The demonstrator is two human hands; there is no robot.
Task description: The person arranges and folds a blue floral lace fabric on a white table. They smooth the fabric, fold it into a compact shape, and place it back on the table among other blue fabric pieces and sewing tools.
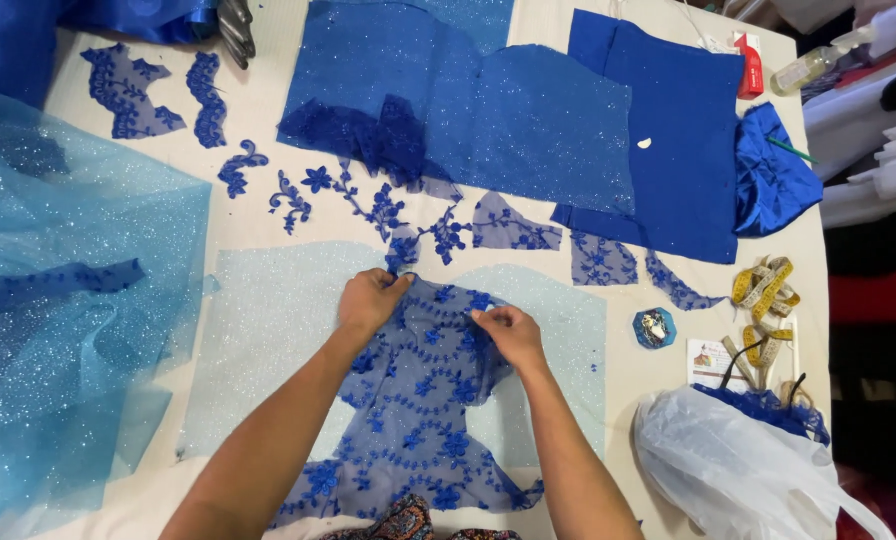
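Counter: cream counter (pixel 258 110) packed with blue fabric, all spread flat so shapes are easy to read.
Lace panel: blue floral lace panel (pixel 418 400) lies centered on the pale glitter tulle (pixel 268 330), looks like it's being lined up.
Left hand: left hand (pixel 370 300) pinching the panel's top edge.
Right hand: right hand (pixel 508 332) fingers closed on the lace, just beside.
Extras: yellow tape measure (pixel 765 285) and white plastic bag (pixel 728 465) parked right, clear of the work.

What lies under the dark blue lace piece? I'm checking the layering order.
Under the lace lies pale glitter fabric, showing around it and faintly through. Both hands press on top; anything beneath is hidden.
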